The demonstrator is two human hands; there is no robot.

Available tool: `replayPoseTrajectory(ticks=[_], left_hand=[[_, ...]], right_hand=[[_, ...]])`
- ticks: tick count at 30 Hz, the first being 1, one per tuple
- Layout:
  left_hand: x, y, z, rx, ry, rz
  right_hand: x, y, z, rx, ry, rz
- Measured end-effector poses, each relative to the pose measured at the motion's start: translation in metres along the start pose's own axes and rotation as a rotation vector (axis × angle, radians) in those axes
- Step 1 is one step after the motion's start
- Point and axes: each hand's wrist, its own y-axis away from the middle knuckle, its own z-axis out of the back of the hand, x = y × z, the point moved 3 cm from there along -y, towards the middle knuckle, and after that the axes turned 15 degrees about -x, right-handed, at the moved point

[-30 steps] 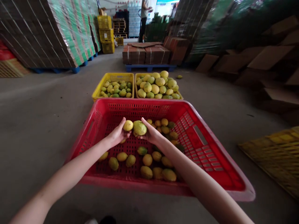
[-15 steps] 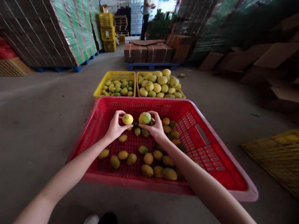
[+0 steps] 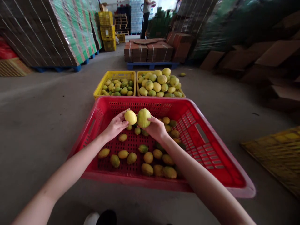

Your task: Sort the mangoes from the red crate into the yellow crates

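Above the red crate, my left hand is closed around a small yellow lemon. Close beside it, my right hand grips a larger yellow-green lemon. The two fruits are nearly side by side, the right one bigger and bumpier. Below them, loose lemons lie on the crate's perforated floor, among them a yellow one and a greenish one. Most of these lie toward the near and right side; my right forearm hides some.
Beyond the red crate stand a left yellow crate of smaller lemons and a right yellow crate heaped with large lemons. Flattened cartons sit on a blue pallet. Wrapped stacks flank the aisle, and a person stands far back.
Both hands have turned the lemons, showing different sides of them. The two fruits have come slightly closer together and a little higher in view.
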Motion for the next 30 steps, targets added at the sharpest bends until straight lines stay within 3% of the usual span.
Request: replayPoseTrajectory(ticks=[9, 13, 16, 18, 21, 26, 28, 30], left_hand=[[0.004, 0.001, 0.003, 0.049, 0.120, 0.287], [0.041, 0.011, 0.009, -0.018, -0.246, 0.542], [0.069, 0.025, 0.010, 0.107, -0.474, 0.739], [0.072, 0.023, 0.009, 0.124, -0.630, 0.816], [0.037, -0.013, -0.001, -0.028, -0.840, 0.713], [-0.097, -0.125, -0.033, -0.303, -0.745, 0.196], [-0.142, -0.158, -0.029, -0.423, -0.729, 0.048], [-0.169, -0.172, -0.009, -0.617, -0.748, -0.117]], right_hand=[[-0.004, -0.003, 0.008, -0.067, -0.134, -0.185], [-0.008, -0.006, 0.018, -0.228, -0.164, -0.272], [-0.008, -0.009, 0.026, -0.295, -0.128, -0.338], [-0.006, -0.011, 0.030, -0.275, -0.090, -0.366], [-0.003, -0.014, 0.037, -0.277, -0.054, -0.376], [0.000, -0.019, 0.048, -0.348, -0.043, -0.346], [0.000, -0.020, 0.052, -0.381, -0.043, -0.358], [0.001, -0.019, 0.054, -0.412, -0.039, -0.376]])
